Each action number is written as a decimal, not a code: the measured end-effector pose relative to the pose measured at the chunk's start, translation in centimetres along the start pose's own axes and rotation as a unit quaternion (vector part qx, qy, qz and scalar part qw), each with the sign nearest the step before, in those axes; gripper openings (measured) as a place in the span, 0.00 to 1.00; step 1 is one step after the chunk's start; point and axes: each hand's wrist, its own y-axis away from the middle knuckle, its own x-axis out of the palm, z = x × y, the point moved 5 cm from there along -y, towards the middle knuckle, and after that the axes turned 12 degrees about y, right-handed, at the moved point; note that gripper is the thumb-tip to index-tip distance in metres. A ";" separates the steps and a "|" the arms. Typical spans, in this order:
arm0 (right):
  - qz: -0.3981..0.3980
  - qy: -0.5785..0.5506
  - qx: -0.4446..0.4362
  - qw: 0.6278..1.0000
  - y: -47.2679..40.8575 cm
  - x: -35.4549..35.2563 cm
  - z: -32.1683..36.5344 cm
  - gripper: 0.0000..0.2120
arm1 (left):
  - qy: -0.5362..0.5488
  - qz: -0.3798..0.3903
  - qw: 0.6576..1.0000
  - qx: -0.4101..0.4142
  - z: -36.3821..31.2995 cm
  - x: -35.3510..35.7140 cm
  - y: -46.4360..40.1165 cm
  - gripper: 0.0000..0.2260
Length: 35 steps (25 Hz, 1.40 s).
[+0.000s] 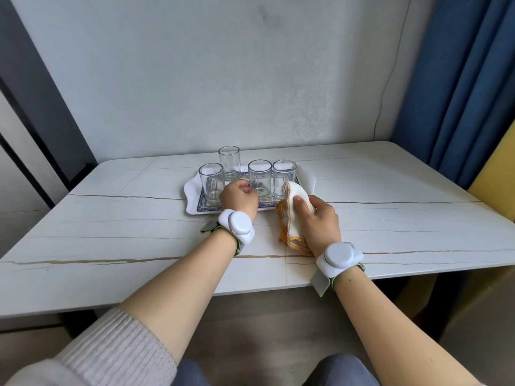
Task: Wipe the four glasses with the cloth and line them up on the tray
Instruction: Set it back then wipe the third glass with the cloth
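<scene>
A white tray [192,200] with a blue patterned centre lies on the marble table. Several clear glasses stand upright on it: one at the left [211,181], a taller-looking one behind it [229,161], one in the middle [260,174] and one at the right [284,174]. My left hand [239,200] hovers over the tray's front edge between the left and middle glasses, fingers curled, holding nothing I can see. My right hand [320,221] grips a white cloth with orange edging [294,215], whose top touches the right glass's base area.
The white marble table [111,218] runs to a grey wall behind the tray. A blue curtain [459,93] hangs at the right, with a yellow chair [496,176] beside the table's right end. Each of my wrists carries a white band device.
</scene>
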 end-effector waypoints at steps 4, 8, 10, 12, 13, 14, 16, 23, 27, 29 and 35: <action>0.000 0.004 -0.001 1.000 0.1 0.0 0.1 0.19 | 0.149 0.052 0.983 -0.095 1.8 1.4 -0.4 0.18; -0.001 0.009 0.003 1.000 0.1 0.0 0.1 0.18 | 0.198 0.092 0.959 -0.182 1.0 3.2 -0.7 0.43; -0.002 0.010 0.001 1.000 0.2 0.0 0.3 0.18 | 0.204 0.101 0.956 -0.183 0.3 4.0 -1.2 0.48; -0.005 0.013 0.000 1.000 0.2 0.0 0.3 0.18 | 0.194 0.116 0.958 -0.177 1.3 5.2 -2.8 0.51; -0.006 0.014 -0.001 1.000 0.2 0.0 0.3 0.18 | 0.184 0.114 0.961 -0.172 1.3 5.4 -3.4 0.53; -0.008 0.015 0.001 1.000 0.1 0.1 0.3 0.18 | 0.170 0.106 0.965 -0.169 1.7 5.8 -4.0 0.56; -0.012 0.017 0.004 1.000 0.0 0.1 0.2 0.17 | 0.168 0.116 0.963 -0.175 2.2 6.6 -5.0 0.55; -0.010 0.017 0.005 1.000 0.2 -0.1 0.2 0.17 | 0.137 0.167 0.962 -0.165 0.0 5.9 -4.0 0.42; -0.004 0.017 0.011 1.000 0.4 -0.2 0.1 0.18 | 0.012 0.160 0.986 -0.048 -3.7 3.0 -4.4 0.19; -0.002 0.014 0.013 1.000 0.5 -0.3 0.2 0.17 | -0.014 0.136 0.991 0.005 -5.5 0.9 -5.6 0.14; -0.001 0.009 0.011 1.000 0.7 -0.3 0.3 0.14 | -0.179 0.095 0.974 0.098 -8.3 -2.8 -8.8 0.18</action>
